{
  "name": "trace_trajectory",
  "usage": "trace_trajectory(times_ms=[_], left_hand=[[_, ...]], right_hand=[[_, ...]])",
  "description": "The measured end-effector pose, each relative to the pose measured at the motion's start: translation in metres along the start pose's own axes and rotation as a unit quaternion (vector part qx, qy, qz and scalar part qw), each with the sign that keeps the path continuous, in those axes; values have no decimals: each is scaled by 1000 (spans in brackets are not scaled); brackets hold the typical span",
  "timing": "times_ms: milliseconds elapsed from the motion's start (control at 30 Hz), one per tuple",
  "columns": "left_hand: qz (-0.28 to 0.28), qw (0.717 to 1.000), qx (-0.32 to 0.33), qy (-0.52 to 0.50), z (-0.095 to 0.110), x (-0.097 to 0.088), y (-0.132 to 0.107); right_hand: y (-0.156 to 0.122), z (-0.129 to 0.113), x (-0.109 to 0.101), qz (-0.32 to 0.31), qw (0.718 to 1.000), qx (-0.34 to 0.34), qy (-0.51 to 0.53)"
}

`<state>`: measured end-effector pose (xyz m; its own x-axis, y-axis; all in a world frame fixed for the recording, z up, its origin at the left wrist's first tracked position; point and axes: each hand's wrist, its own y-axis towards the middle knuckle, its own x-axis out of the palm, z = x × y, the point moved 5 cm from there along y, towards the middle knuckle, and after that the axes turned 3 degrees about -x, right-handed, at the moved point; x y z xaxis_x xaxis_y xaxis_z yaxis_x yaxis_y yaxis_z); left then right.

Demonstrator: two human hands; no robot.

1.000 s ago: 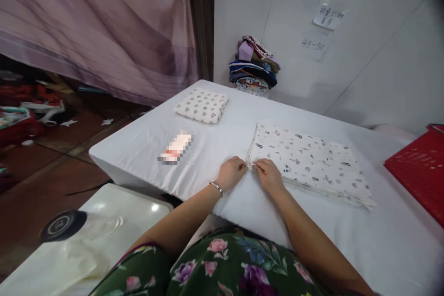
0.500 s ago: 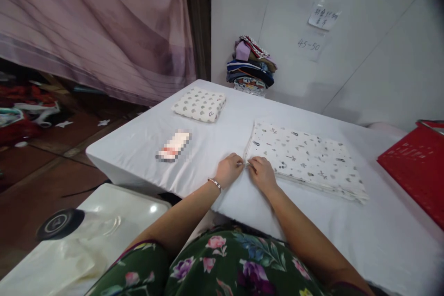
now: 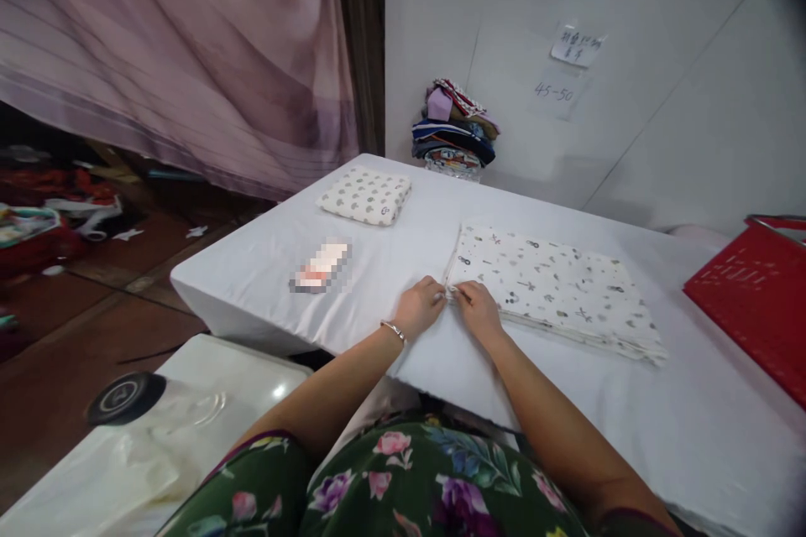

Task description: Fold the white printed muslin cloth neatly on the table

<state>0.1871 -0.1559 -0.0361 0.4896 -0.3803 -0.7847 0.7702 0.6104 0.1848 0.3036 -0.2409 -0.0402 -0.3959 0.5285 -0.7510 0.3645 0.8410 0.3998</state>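
Left hand [image 3: 421, 307]: thumb and fingers pinched together, grasping the near left corner of a white, rectangular folded cloth with small grey and dark motifs [image 3: 554, 289]; a slim silver-coloured bracelet [image 3: 394, 331] circles the wrist.
Right hand [image 3: 479, 312]: just beside the left, pinching the same corner; the exact layers between the fingertips are too small to tell.
Change: the right fingertips sit closer to the left ones than a second ago, while the printed cloth lies as it did; the work seems confined to this corner, leaving the other layers undisturbed.
Printed cloth: lies flat, reaching from the fingertips away to the right.
White fabric-covered table [image 3: 396, 247]: under both hands.
Pixelated flat rectangular object [image 3: 321, 268]: left of the left hand, apart from it.
Folded cream cloth with grey motifs [image 3: 365, 196]: beyond the left hand, to its left.
Multicoloured fabric stack [image 3: 454, 130]: well ahead of both hands, by the wall.
Red box-shaped container [image 3: 749, 302]: well right of the right hand.
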Motion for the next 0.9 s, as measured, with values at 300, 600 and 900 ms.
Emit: trace_trajectory(times_ms=[300, 600, 900], left_hand=[[-7, 1000, -20, 18, -1, 2, 2], [9, 999, -43, -21, -4, -1, 2], [39, 998, -33, 25, -4, -5, 0]], right_hand=[[-1, -11, 11, -32, 993, -57, -99], [0, -8, 11, -48, 993, -61, -93], [1, 5, 0, 43, 999, 16, 29]])
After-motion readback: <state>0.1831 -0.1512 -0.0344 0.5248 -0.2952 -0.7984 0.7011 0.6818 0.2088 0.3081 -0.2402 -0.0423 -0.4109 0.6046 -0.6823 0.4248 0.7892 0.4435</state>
